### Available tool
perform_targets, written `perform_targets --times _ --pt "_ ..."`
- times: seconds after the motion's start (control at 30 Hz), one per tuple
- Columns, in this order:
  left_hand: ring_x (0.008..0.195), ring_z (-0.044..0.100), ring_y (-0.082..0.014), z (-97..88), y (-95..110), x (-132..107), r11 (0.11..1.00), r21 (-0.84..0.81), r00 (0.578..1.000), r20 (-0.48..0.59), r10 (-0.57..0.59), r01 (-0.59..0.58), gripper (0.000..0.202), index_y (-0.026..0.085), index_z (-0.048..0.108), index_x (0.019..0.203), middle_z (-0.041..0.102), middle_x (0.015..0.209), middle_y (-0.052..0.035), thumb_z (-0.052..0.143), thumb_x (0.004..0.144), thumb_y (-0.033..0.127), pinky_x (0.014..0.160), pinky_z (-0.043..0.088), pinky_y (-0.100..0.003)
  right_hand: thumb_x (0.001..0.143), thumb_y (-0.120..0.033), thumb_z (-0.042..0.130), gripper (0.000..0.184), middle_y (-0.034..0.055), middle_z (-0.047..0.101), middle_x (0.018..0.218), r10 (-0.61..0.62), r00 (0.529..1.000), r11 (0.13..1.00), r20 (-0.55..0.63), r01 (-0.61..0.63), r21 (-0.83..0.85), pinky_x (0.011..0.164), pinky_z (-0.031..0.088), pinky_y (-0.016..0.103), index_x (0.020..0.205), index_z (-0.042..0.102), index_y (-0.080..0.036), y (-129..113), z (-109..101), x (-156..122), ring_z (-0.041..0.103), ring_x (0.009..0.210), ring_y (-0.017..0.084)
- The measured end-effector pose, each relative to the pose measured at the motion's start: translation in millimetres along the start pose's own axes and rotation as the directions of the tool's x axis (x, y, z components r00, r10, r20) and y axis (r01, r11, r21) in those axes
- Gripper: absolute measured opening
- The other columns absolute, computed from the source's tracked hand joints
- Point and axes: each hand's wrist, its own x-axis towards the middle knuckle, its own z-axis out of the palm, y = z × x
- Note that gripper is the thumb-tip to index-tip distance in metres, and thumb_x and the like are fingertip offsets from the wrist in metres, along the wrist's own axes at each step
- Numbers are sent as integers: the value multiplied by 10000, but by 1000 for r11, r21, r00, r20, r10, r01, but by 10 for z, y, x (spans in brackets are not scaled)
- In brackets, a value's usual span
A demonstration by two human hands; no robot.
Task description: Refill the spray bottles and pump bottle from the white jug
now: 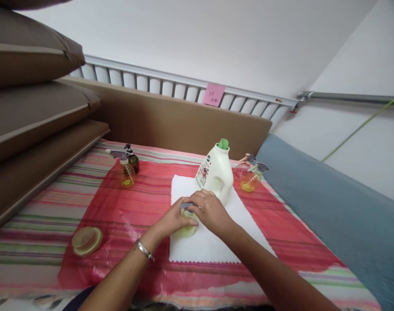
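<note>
A small clear spray bottle with yellowish liquid stands on the white cloth. My left hand is wrapped round its upper part, thumb across the front. My right hand closes over the grey spray head from the right, its fingers bent around the top. Part of the nozzle and neck is hidden by my fingers. Just behind my hands is a large cream detergent jug with a green spout showing in its open mouth.
An amber spray bottle and a dark bottle stand at the back left. At the right are a yellow spray bottle and a pink one. A round lidded tub lies front left on red sheeting. Cushions rise at left.
</note>
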Motion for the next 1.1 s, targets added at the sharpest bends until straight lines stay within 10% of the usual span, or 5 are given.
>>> perform_targets --times 0.27,0.43,0.63,0.8,1.1 --pt "1076 487 -236 -47 -22 3 999 -37 995 102 1 2 420 188 583 1051 575 1087 -61 725 661 251 955 340 -363 808 -160 600 147 26 687 860 -4 1000 1000 12 4 -7 752 360 315 913 681 -223 -7 -3 3 552 840 181" --pt "832 531 -189 27 -6 6 998 60 992 -127 -20 28 323 170 578 853 572 840 -11 760 613 286 786 413 -316 815 -173 594 133 29 686 862 2 1000 1000 2 -2 -5 745 357 316 908 677 -222 -12 5 0 554 853 185" --pt "1044 501 -224 -28 23 16 999 5 996 73 41 -42 316 188 605 1000 588 1055 -58 688 701 244 940 347 -349 822 -166 578 151 27 684 853 -7 1000 1000 14 7 -15 751 356 315 909 681 -234 -8 11 8 551 841 182" --pt "869 533 -198 25 -3 -3 998 55 990 -143 -18 26 345 175 578 904 583 879 -16 755 622 267 798 414 -314 809 -168 603 139 29 687 861 4 1000 1000 12 -4 -17 738 352 315 911 678 -224 -11 6 6 557 849 189" --pt "967 535 -210 2 38 -8 1000 24 998 -68 -4 6 379 184 591 968 609 988 -41 750 629 237 870 397 -324 824 -174 580 144 29 685 868 1 1000 1000 4 -1 -21 743 355 314 917 676 -228 -1 12 -4 556 849 181"
